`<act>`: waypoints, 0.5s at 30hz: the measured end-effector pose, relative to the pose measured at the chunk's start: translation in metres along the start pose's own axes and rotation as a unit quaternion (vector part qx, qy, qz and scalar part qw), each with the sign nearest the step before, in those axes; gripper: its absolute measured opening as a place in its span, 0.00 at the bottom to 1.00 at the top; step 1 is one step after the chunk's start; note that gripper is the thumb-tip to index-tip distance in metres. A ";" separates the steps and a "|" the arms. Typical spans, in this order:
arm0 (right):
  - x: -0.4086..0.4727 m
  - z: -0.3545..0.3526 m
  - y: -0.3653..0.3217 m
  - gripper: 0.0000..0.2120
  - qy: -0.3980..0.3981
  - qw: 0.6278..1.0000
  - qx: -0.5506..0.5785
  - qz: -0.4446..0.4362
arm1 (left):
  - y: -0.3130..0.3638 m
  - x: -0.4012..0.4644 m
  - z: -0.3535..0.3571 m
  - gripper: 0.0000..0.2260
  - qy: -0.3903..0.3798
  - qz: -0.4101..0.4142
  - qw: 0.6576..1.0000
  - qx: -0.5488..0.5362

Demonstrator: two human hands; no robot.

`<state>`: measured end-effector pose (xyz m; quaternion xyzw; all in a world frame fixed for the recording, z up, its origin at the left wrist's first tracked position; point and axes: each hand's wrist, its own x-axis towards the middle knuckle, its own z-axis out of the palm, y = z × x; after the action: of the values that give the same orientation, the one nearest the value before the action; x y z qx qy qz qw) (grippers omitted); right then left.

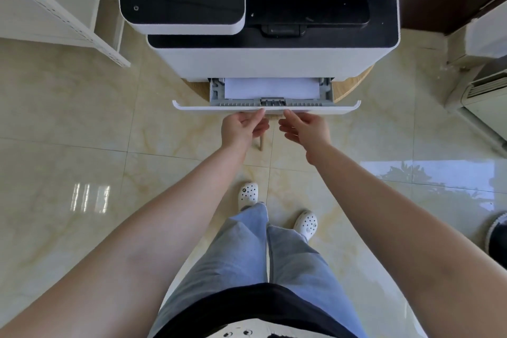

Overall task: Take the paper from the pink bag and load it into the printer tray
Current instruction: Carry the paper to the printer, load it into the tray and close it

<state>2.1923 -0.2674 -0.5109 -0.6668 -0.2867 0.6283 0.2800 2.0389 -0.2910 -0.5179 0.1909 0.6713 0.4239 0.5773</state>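
One white-and-black printer (271,44) stands on one round wooden stand (354,82) over the pale marbled floor (82,118), and its one printer tray (267,105) is pulled partway out with one stack of white paper (271,88) lying flat inside between the grey guides. Two bare hands reach to the middle of the tray's front lip: the left hand (241,126) is loosely curled with its thumb tip touching the lip, and the right hand (304,126) is likewise half-cupped just beside it, neither pinching anything. Two white clogs (248,195) show on the floor below.
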 end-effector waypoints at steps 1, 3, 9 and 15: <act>0.004 0.000 -0.003 0.06 0.004 1.000 -0.016 -0.006 | 0.002 0.005 -0.002 0.07 -0.003 0.007 1.000 0.010; 0.009 0.001 -0.006 0.06 0.012 0.999 -0.045 -0.023 | 0.002 0.014 -0.006 0.08 0.000 0.026 0.998 0.050; 0.025 0.005 -0.018 0.08 0.052 0.989 -0.114 -0.083 | 0.006 0.036 -0.005 0.16 0.026 0.084 0.988 0.127; 0.047 0.012 -0.038 0.12 0.073 0.982 -0.131 -0.118 | 0.026 0.062 0.004 0.18 0.040 0.103 0.982 0.153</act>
<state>2.1811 -0.2072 -0.5158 -0.7029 -0.4223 0.4977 0.2827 2.0206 -0.2282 -0.5354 0.3281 0.7277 0.3802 0.4671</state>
